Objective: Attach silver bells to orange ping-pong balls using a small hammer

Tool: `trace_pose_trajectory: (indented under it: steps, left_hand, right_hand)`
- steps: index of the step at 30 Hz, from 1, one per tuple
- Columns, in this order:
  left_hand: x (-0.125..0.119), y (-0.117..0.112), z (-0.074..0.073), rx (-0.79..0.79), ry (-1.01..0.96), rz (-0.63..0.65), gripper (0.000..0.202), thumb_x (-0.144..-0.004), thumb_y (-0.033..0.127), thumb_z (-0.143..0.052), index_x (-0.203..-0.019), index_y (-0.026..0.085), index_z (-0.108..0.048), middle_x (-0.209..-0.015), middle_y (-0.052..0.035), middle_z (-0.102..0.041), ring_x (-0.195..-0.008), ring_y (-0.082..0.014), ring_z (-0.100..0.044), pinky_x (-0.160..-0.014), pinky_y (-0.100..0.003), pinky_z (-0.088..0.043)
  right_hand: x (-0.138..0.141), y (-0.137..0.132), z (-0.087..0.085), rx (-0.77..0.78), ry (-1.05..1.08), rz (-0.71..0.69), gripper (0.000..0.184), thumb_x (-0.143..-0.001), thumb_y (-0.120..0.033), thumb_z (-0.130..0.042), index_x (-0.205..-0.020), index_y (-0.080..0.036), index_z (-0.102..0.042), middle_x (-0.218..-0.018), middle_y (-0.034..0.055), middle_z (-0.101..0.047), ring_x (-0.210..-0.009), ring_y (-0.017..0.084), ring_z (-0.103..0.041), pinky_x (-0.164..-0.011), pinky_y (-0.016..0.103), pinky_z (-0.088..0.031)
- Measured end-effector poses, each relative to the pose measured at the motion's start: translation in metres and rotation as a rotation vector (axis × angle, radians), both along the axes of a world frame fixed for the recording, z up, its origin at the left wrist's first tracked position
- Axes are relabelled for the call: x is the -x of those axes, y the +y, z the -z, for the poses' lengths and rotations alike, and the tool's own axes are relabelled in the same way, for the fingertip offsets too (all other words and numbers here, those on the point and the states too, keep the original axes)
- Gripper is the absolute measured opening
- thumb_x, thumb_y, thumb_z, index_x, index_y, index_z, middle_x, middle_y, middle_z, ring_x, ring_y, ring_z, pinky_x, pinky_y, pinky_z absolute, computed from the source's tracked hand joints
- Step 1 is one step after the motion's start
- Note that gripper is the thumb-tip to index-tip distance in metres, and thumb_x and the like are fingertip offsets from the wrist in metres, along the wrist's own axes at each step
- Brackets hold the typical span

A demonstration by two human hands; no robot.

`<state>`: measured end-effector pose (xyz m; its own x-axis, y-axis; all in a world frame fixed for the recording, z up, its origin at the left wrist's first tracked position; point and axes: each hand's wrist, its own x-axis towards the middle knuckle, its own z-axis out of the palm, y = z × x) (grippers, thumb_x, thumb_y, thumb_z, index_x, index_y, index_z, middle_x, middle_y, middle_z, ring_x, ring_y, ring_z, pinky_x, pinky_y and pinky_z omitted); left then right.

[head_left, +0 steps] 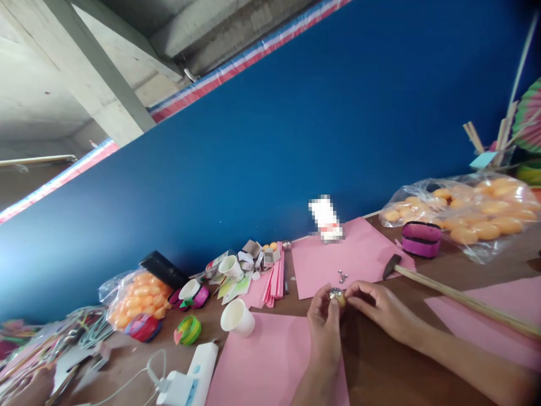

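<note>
Both my hands meet over the brown table (380,361), pinching one small round object (337,295), orange with a shiny silver cap. My left hand (323,324) grips it from below and the left, fingers curled round it. From the right, my right hand (378,307) pinches the same object with fingertips pressed together. Just beyond the hands, a few small silver metal pieces (342,276) lie on a pink paper sheet (338,256). A hammer (443,290) with a long wooden handle lies to the right of my right hand.
Clear bags of orange balls sit at far right (469,214) and at left (135,299). A purple case (421,238), white paper cups (237,318), a glue gun (190,380), tape rolls (188,330) and paper scraps crowd the table. A blue wall (296,141) stands behind.
</note>
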<state>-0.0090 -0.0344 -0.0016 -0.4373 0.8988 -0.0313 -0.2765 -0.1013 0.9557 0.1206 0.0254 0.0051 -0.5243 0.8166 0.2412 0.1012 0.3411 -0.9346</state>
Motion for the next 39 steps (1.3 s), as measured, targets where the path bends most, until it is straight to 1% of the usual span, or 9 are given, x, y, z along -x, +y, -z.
trace_pose_trajectory:
  steps: [4,7,11,17,20,27,31,35,39]
  left_hand:
    - [0.0032,0.0004,0.0054,-0.037,-0.004,0.109,0.043,-0.075,0.038,-0.060,-0.111,0.016,-0.057,-0.105,-0.0119,-0.063,-0.099,-0.0234,-0.059,-0.088,-0.037,-0.046]
    - [0.0037,-0.0001,0.0059,-0.023,-0.038,0.097,0.047,-0.076,0.039,-0.059,-0.117,0.018,-0.052,-0.109,-0.0115,-0.061,-0.101,-0.0235,-0.058,-0.087,-0.036,-0.047]
    - [0.0024,-0.0011,0.0029,-0.008,-0.103,0.084,0.059,-0.077,0.040,-0.057,-0.131,0.025,-0.038,-0.110,-0.0100,-0.059,-0.098,-0.0228,-0.059,-0.083,-0.036,-0.049]
    - [0.0042,-0.0005,0.0059,0.018,-0.053,0.091,0.052,-0.077,0.043,-0.056,-0.124,0.021,-0.048,-0.114,-0.0121,-0.059,-0.099,-0.0243,-0.059,-0.082,-0.035,-0.050]
    - [0.0052,0.0002,0.0070,0.025,-0.049,0.103,0.051,-0.078,0.040,-0.056,-0.125,0.021,-0.047,-0.117,-0.0114,-0.057,-0.104,-0.0245,-0.057,-0.086,-0.035,-0.048]
    - [0.0029,-0.0021,-0.0001,0.003,-0.156,0.156,0.054,-0.080,0.037,-0.055,-0.129,0.020,-0.041,-0.114,-0.0117,-0.060,-0.103,-0.0234,-0.058,-0.090,-0.036,-0.047]
    - [0.0050,-0.0021,0.0041,-0.012,-0.158,0.146,0.050,-0.082,0.036,-0.053,-0.128,0.020,-0.042,-0.117,-0.0116,-0.058,-0.104,-0.0232,-0.057,-0.090,-0.036,-0.046]
    - [0.0079,-0.0017,0.0096,-0.047,-0.140,0.166,0.049,-0.082,0.036,-0.052,-0.127,0.020,-0.044,-0.120,-0.0123,-0.056,-0.107,-0.0249,-0.055,-0.092,-0.039,-0.045]
    - [0.0079,-0.0016,0.0083,-0.035,-0.116,0.151,0.050,-0.081,0.037,-0.053,-0.127,0.019,-0.045,-0.119,-0.0129,-0.056,-0.108,-0.0259,-0.054,-0.092,-0.039,-0.045]
  right_hand:
    - [-0.0001,-0.0003,0.0003,-0.018,0.000,0.017,0.014,-0.081,-0.032,-0.049,-0.078,-0.020,-0.055,-0.077,0.0003,-0.063,-0.074,0.017,-0.058,-0.070,0.028,-0.046]
    - [0.0002,-0.0014,-0.0013,-0.025,0.011,0.030,0.010,-0.080,-0.028,-0.049,-0.078,-0.020,-0.055,-0.077,0.0004,-0.062,-0.074,0.017,-0.058,-0.070,0.028,-0.046]
    - [0.0014,-0.0021,-0.0036,-0.014,0.014,0.045,0.010,-0.080,-0.027,-0.050,-0.079,-0.020,-0.056,-0.078,0.0010,-0.063,-0.075,0.017,-0.058,-0.071,0.028,-0.046]
    - [0.0017,-0.0027,-0.0047,-0.037,0.019,0.041,0.011,-0.081,-0.025,-0.049,-0.080,-0.019,-0.057,-0.078,0.0012,-0.063,-0.075,0.016,-0.058,-0.070,0.027,-0.046]
    - [0.0017,-0.0032,-0.0052,-0.045,0.023,0.040,0.010,-0.082,-0.023,-0.049,-0.081,-0.018,-0.058,-0.078,0.0014,-0.064,-0.074,0.016,-0.058,-0.069,0.026,-0.045]
    - [0.0015,-0.0043,-0.0061,-0.050,0.033,0.047,0.008,-0.080,-0.021,-0.051,-0.081,-0.018,-0.058,-0.080,0.0017,-0.064,-0.076,0.016,-0.059,-0.070,0.025,-0.046]
    - [0.0014,-0.0037,-0.0058,-0.047,0.029,0.041,0.007,-0.080,-0.021,-0.052,-0.081,-0.018,-0.058,-0.079,0.0018,-0.064,-0.075,0.016,-0.059,-0.070,0.026,-0.046]
    - [0.0013,-0.0044,-0.0050,-0.030,0.030,0.026,0.007,-0.080,-0.022,-0.051,-0.081,-0.018,-0.058,-0.078,0.0018,-0.064,-0.074,0.016,-0.059,-0.069,0.026,-0.046]
    - [0.0012,-0.0048,-0.0050,-0.027,0.037,0.020,0.007,-0.081,-0.022,-0.051,-0.081,-0.018,-0.057,-0.079,0.0018,-0.064,-0.074,0.016,-0.059,-0.069,0.026,-0.046]
